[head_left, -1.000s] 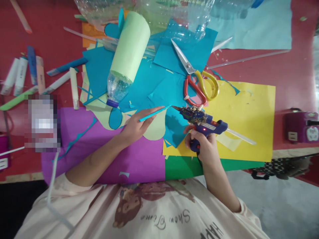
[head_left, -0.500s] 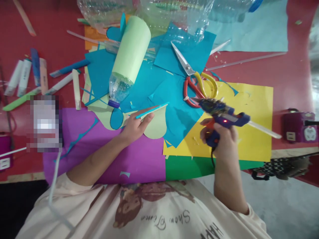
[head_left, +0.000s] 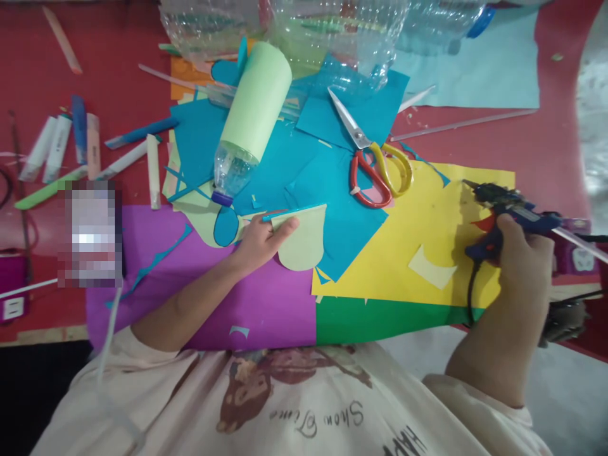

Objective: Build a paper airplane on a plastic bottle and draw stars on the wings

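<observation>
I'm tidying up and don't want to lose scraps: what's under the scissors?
Beneath the scissors, blue paper shows around the blade, and a pink scrap through the red handle. Whatever the metal and handles directly cover cannot be seen.

Bottle (head_left: 255, 104) left of scissors (head_left: 361, 140); glue gun (head_left: 498, 197) right

The frame edges cut off the glue stick (head_left: 582, 246) and clear bottles (head_left: 346, 41).

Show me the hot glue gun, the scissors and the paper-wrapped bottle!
Hot glue gun (head_left: 524, 214): head view, on its body.
Scissors (head_left: 361, 139): head view, at the pivot.
Paper-wrapped bottle (head_left: 256, 104): head view, on the pale green paper.
</observation>
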### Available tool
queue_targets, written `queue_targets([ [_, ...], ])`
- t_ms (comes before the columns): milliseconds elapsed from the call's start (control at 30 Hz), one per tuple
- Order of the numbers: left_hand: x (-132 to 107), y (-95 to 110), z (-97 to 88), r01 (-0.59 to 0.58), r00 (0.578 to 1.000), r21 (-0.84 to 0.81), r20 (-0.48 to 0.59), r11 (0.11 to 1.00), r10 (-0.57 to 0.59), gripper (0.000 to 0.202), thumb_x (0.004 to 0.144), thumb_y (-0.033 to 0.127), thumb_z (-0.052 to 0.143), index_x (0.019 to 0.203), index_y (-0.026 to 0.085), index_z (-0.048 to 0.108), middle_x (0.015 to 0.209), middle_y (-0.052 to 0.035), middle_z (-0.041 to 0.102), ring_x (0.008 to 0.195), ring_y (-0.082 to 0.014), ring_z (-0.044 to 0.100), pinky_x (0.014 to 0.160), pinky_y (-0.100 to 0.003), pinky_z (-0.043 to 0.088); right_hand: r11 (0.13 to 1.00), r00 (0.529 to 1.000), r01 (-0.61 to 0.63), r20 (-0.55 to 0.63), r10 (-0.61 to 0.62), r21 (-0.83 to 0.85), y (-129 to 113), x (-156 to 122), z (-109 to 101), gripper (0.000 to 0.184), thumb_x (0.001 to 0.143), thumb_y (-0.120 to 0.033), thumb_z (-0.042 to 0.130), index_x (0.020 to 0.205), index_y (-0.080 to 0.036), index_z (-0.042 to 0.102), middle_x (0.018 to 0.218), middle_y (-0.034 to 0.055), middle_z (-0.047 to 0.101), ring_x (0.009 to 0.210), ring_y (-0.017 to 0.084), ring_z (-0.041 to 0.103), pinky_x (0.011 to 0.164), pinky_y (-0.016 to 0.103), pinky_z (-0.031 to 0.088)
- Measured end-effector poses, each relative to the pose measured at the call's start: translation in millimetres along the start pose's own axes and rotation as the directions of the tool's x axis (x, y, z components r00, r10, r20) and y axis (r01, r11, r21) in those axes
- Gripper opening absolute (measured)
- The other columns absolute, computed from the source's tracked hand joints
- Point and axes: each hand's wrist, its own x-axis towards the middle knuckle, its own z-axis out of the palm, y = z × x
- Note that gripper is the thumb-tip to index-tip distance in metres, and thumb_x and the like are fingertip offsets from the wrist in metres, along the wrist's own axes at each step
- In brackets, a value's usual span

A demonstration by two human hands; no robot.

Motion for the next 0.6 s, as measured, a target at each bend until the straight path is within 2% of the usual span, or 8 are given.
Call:
queue_targets([
  [100,-1.2,0.3,0.3,0.024,0.999,0.018,-0.027,1.0,-0.024,0.068,0.09,0.073,0.025,0.066,0.022,0.062,0.071,-0.0033,0.069,0.08,-0.0215,0.068,0.08,-0.033,0.055,0.895,0.999,-0.004,0.032,0.02,-0.447,-9.1,-4.5,-12.4,0.057,0.085,-0.022,0.059,0.029,-0.02,0.052,0.026,0.003,0.043,0.025,0.005,0.034,0.033,0.026,0.023],
  [167,-1.6,1.1,0.6,0.037,0.999,0.03,-0.02,0.999,-0.037,0.071,0.089,0.075,0.022,0.069,0.021,0.064,0.085,-0.0048,0.073,0.091,-0.0237,0.068,0.085,-0.036,0.054,0.795,0.998,0.061,0.017,-0.063,-0.603,-11.7,-11.7,-17.7,0.062,0.086,-0.027,0.06,0.025,-0.02,0.05,0.028,0.0053,0.044,0.027,0.007,0.031,0.037,0.03,0.022],
  [267,-2.0,2.6,0.7,0.059,0.998,0.039,0.02,0.997,-0.06,0.075,0.088,0.077,0.018,0.068,0.021,0.064,0.094,-0.0057,0.074,0.096,-0.0255,0.068,0.089,-0.038,0.054,0.839,0.956,0.246,-0.018,-0.291,-0.486,-9.9,-31.7,-13.7,0.044,0.081,-0.026,0.064,0.037,-0.023,0.059,0.038,0.0043,0.052,0.039,0.012,0.044,0.049,0.034,0.033],
  [367,-2.4,4.0,0.3,0.065,0.998,0.022,0.024,0.998,-0.065,0.075,0.087,0.079,0.019,0.079,0.022,0.068,0.102,-0.0056,0.073,0.103,-0.0265,0.066,0.094,-0.038,0.053,0.87,0.883,0.453,0.228,-0.409,-0.196,-7.5,-60.6,11.6,0.024,0.077,-0.039,0.067,0.059,-0.023,0.069,0.06,0.0058,0.065,0.056,0.016,0.057,0.058,0.035,0.042],
  [400,-2.7,4.4,0.2,0.064,0.998,0.014,0.018,0.998,-0.064,0.075,0.086,0.079,0.019,0.084,0.023,0.069,0.104,-0.0056,0.073,0.105,-0.0266,0.066,0.097,-0.039,0.051,0.853,0.808,0.512,0.393,-0.439,-0.099,-7.9,-71.0,24.1,0.025,0.076,-0.045,0.066,0.065,-0.023,0.071,0.068,0.0067,0.068,0.063,0.018,0.06,0.061,0.035,0.044],
  [467,-3.2,5.2,0.2,0.065,0.998,-0.003,0.005,0.998,-0.065,0.075,0.086,0.079,0.019,0.088,0.022,0.069,0.105,-0.0059,0.073,0.106,-0.0265,0.065,0.102,-0.039,0.048,0.843,0.554,0.527,0.709,-0.437,0.108,-11.1,-91.0,52.2,0.03,0.074,-0.052,0.067,0.078,-0.023,0.075,0.084,0.0071,0.071,0.079,0.02,0.064,0.071,0.034,0.05],
  [533,-3.6,5.7,0.4,0.069,0.998,-0.018,-0.002,0.997,-0.069,0.075,0.086,0.079,0.019,0.086,0.022,0.068,0.103,-0.006,0.073,0.105,-0.0262,0.066,0.103,-0.039,0.047,0.878,0.343,0.404,0.848,-0.404,0.255,-16.2,-108.7,80.4,0.034,0.074,-0.055,0.067,0.083,-0.023,0.075,0.088,0.0059,0.072,0.079,0.019,0.065,0.069,0.031,0.052],
  [600,-3.7,5.8,0.5,0.066,0.998,-0.036,-0.004,0.997,-0.067,0.075,0.087,0.079,0.019,0.085,0.022,0.068,0.097,-0.0051,0.074,0.102,-0.0251,0.066,0.099,-0.037,0.05,0.913,0.29,0.262,0.877,-0.383,0.313,-20.8,-123.0,104.6,0.034,0.072,-0.055,0.069,0.082,-0.023,0.074,0.082,0.0029,0.072,0.072,0.016,0.063,0.066,0.029,0.051],
])
